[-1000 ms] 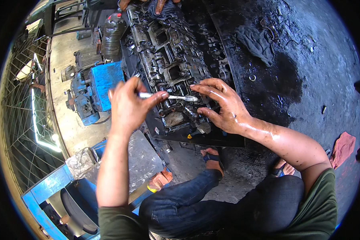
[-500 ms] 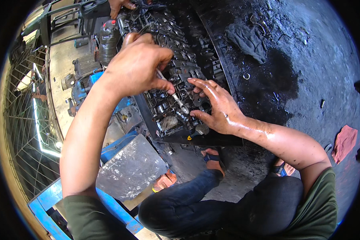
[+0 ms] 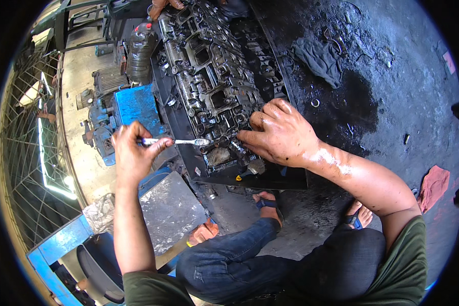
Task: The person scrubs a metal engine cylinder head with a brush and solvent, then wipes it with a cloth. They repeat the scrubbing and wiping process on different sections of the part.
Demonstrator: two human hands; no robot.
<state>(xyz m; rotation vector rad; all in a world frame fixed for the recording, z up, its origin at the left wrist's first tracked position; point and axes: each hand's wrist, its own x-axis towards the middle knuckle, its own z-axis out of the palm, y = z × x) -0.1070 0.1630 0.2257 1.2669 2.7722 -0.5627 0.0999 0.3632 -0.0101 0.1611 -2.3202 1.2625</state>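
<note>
A toothbrush lies pinched between the thumb and fingers of my left hand, its white bristles pointing right. The bristle end is over the near left corner of an oily engine cylinder head. My right hand is closed, its bent fingers gripping the near right end of the cylinder head; the fingertips are partly hidden. The long, dark metal part lies in a black tray. By its near end is a small tool with a yellow tip.
Another person's hand touches the head's far end. A dark bottle with a red cap and a blue box stand left of the tray. A dark rag lies on the oily floor, a reddish cloth farther right.
My left hand has drawn back left and nearer with the toothbrush, uncovering the cylinder head. My right hand's spread fingers have curled in on the near end.
</note>
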